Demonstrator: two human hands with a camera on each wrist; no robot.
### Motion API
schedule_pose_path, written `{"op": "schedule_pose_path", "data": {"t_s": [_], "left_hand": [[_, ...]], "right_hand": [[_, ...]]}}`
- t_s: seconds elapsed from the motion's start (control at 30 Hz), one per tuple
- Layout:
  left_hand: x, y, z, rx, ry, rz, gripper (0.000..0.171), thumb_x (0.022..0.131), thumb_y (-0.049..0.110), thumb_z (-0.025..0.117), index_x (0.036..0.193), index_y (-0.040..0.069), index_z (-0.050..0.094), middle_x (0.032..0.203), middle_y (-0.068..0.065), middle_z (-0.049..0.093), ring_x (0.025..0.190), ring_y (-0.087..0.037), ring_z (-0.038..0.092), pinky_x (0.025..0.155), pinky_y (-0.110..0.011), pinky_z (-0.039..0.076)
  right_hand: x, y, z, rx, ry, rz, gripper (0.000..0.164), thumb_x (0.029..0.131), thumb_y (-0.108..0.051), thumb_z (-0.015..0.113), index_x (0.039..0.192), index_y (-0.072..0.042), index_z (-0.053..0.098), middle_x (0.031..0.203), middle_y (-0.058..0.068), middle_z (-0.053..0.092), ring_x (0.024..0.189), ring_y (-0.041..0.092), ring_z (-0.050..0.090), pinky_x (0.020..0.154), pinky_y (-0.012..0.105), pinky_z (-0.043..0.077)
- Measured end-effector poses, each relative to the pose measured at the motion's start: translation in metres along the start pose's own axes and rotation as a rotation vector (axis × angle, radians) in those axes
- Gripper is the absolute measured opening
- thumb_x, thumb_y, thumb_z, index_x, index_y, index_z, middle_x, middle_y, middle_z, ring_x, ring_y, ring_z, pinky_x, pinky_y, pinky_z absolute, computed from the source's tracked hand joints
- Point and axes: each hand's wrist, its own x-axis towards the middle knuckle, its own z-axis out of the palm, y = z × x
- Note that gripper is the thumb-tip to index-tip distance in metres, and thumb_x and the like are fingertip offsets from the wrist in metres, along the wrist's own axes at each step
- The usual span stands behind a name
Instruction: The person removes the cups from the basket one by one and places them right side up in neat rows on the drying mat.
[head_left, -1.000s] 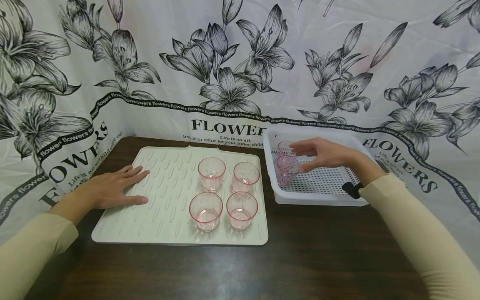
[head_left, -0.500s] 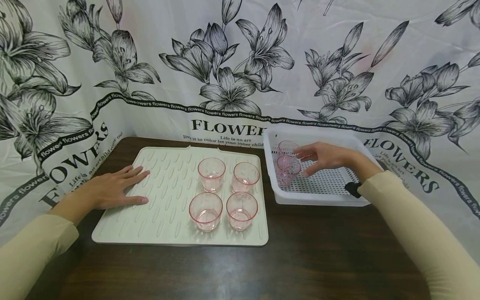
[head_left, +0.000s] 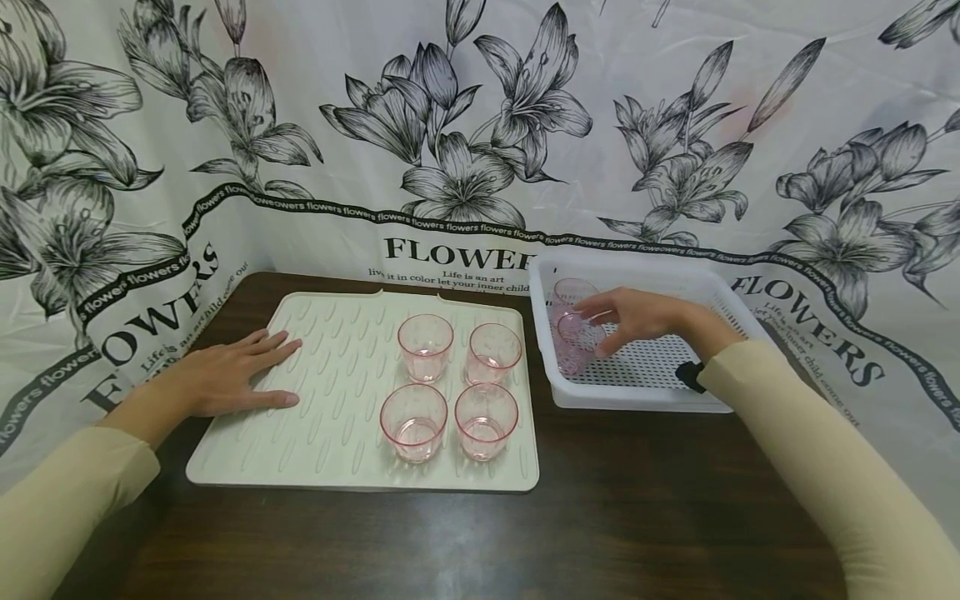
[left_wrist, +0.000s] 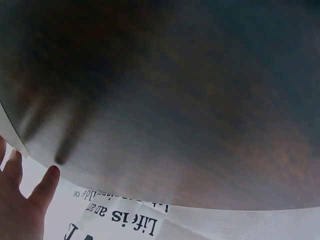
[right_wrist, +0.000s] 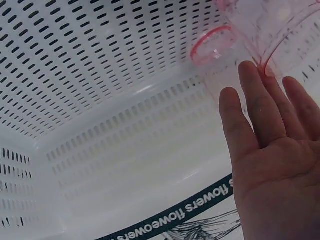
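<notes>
My left hand (head_left: 232,379) lies flat with spread fingers on the left side of a cream ridged drying mat (head_left: 322,417). In the left wrist view only part of the left hand (left_wrist: 22,205) shows. My right hand (head_left: 643,317) is inside a white perforated basket (head_left: 637,402), its fingers at the rim of the nearer clear pink-rimmed glass (head_left: 574,354). Another such glass (head_left: 573,290) stands behind it. In the right wrist view, the right hand's (right_wrist: 280,170) fingers are nearly straight and reach between the two glasses; its thumb is out of sight there.
Several pink-rimmed glasses, among them a front-left one (head_left: 414,429) and a back-right one (head_left: 492,358), stand upright on the mat's right half. Mat and basket sit on a dark wooden table (head_left: 450,542). A flower-printed cloth (head_left: 315,225) hangs behind.
The right hand first drew back slightly to the right from the glasses, then came back left and lower toward the nearer one. The left hand has stayed in place.
</notes>
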Motion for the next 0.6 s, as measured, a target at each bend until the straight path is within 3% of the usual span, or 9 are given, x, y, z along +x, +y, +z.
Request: {"op": "schedule_pose_path", "data": {"t_s": [0.37, 0.6], "left_hand": [[0.0006, -0.0019, 0.0021, 0.003, 0.005, -0.002, 0.096, 0.085, 0.075, 0.053, 0.155, 0.012, 0.034, 0.158, -0.021, 0.032, 0.143, -0.049, 0.028, 0.1, -0.069, 0.035], [0.0011, -0.002, 0.0031, 0.009, 0.003, -0.009, 0.097, 0.085, 0.076, 0.052, 0.155, 0.012, 0.034, 0.158, -0.021, 0.031, 0.143, -0.049, 0.028, 0.1, -0.069, 0.036]], "right_hand": [[0.0097, -0.0008, 0.0068, -0.034, -0.014, 0.036, 0.085, 0.08, -0.005, 0.081, 0.152, 0.001, 0.036, 0.151, 0.025, 0.042, 0.138, 0.046, 0.039, 0.106, 0.056, 0.039], [0.0084, -0.0023, 0.0059, -0.043, -0.003, 0.024, 0.082, 0.08, -0.007, 0.081, 0.15, 0.002, 0.038, 0.148, 0.027, 0.044, 0.136, 0.047, 0.043, 0.107, 0.057, 0.038]]}}
